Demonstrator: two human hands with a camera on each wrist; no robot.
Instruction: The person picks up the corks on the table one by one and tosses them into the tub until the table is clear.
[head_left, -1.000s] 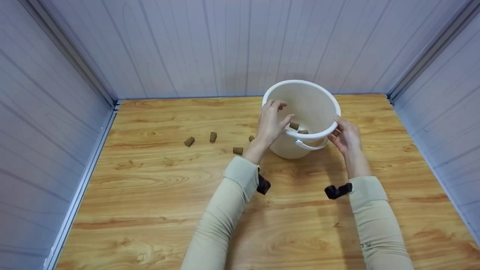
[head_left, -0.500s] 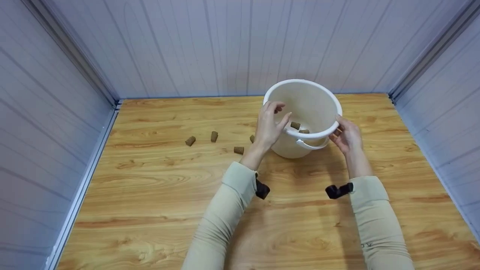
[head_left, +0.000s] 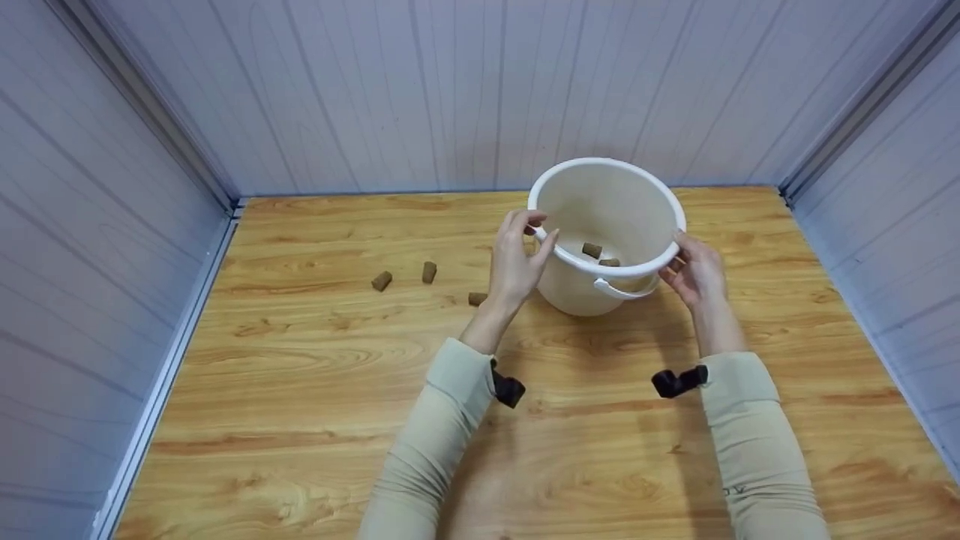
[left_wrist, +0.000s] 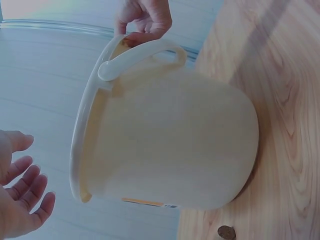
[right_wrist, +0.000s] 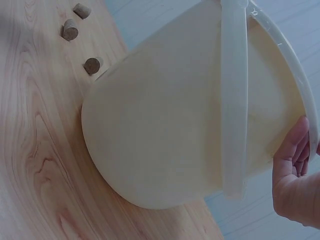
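A white plastic bucket [head_left: 581,289] stands upright on the wooden surface, its handle hanging at the front. Inside it lie two brown corks, one cork [head_left: 592,250] in plainer sight than the other cork [head_left: 610,262]. My right hand [head_left: 697,274] grips the bucket's rim on the right side, with fingers curled round the edge in the right wrist view. Just left of the rim is my left hand [head_left: 516,259], fingers apart and nothing between them; the left wrist view has that hand [left_wrist: 20,195] clear of the bucket wall.
Left of the bucket, a cork [head_left: 382,281], another cork [head_left: 429,272] and a third cork [head_left: 478,298] lie on the wooden surface [head_left: 315,390]; my left hand partly covers the third. A pale panelled wall [head_left: 375,97] rises behind, with more walls at both sides.
My left hand has drawn back from over the bucket's opening, leftward and toward me, to outside the rim. The right hand keeps its grip, and the corks lie still.
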